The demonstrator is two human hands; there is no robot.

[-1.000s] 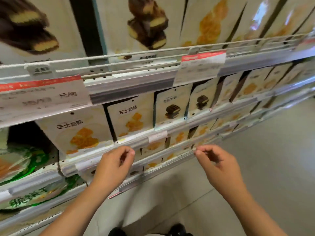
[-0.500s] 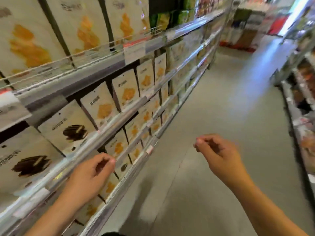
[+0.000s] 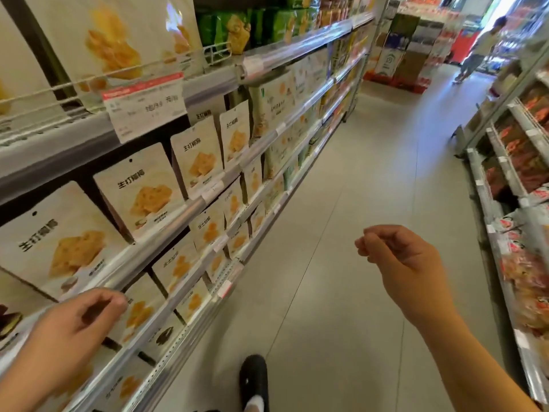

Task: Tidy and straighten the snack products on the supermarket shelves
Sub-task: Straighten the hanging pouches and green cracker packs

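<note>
White snack pouches (image 3: 142,191) with yellow cracker pictures stand in rows on the metal shelves (image 3: 184,215) along my left. My left hand (image 3: 74,325) hovers at the lower left in front of the shelf rail, fingers loosely curled, holding nothing. My right hand (image 3: 398,257) hangs out over the aisle floor, well away from the shelves, fingers loosely curled and empty. A price tag (image 3: 145,105) hangs from the upper shelf rail. Green bags (image 3: 234,28) sit on the top shelf further along.
The grey tiled aisle floor (image 3: 356,203) runs ahead. Shelves with red packets (image 3: 523,185) line the right side. Stacked boxes (image 3: 401,49) stand at the aisle's end, and a person (image 3: 478,52) walks there. My black shoe (image 3: 254,382) is at the bottom.
The view has swung from facing the shelves to looking down the aisle to the right. Both hands stay empty; the right hand now hangs over the floor, off the shelf.
</note>
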